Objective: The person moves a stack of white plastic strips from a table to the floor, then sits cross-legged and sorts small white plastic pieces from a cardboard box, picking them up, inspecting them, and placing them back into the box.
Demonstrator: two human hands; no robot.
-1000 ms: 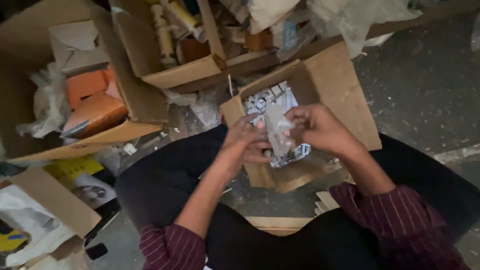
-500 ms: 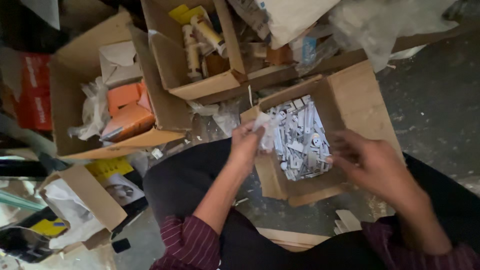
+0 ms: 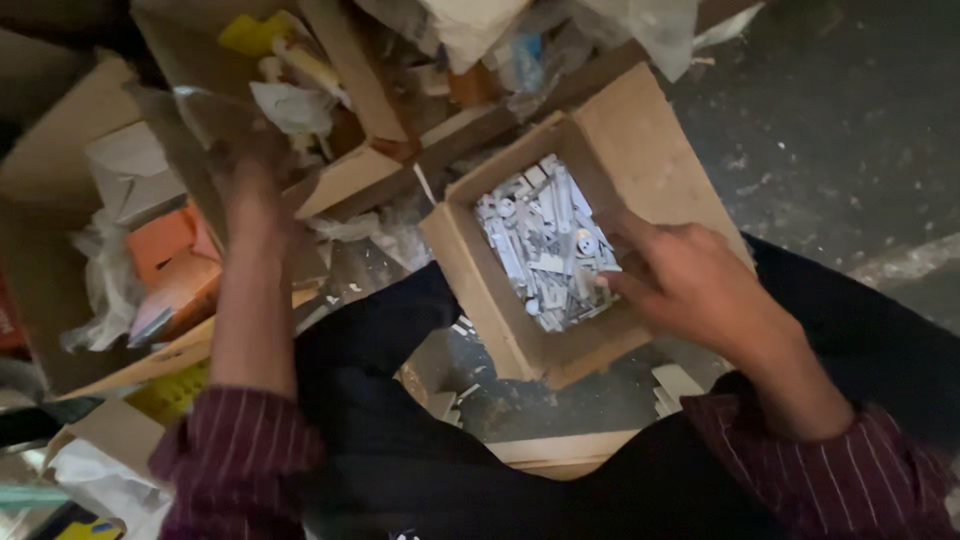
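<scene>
A small open cardboard box (image 3: 500,300) rests on my lap, filled with several small white and grey flat parts (image 3: 545,245). My right hand (image 3: 690,285) lies over the box's right wall, its fingertips touching the parts, and nothing shows in its grip. My left hand (image 3: 245,175) is stretched far up and left, blurred, over a larger open carton (image 3: 345,175). It pinches a crumpled clear plastic bag (image 3: 195,110). Both sleeves are dark red with thin stripes.
The larger carton holds yellow and cream items and crumpled paper (image 3: 290,100). Another carton at the left contains orange packets (image 3: 175,265) and clear wrapping. More plastic bags (image 3: 640,25) lie at the top. Dark concrete floor (image 3: 850,120) spreads to the right.
The clear bag left the small box: my left hand carried it up and left to the larger carton. My right hand moved into the small box onto the parts.
</scene>
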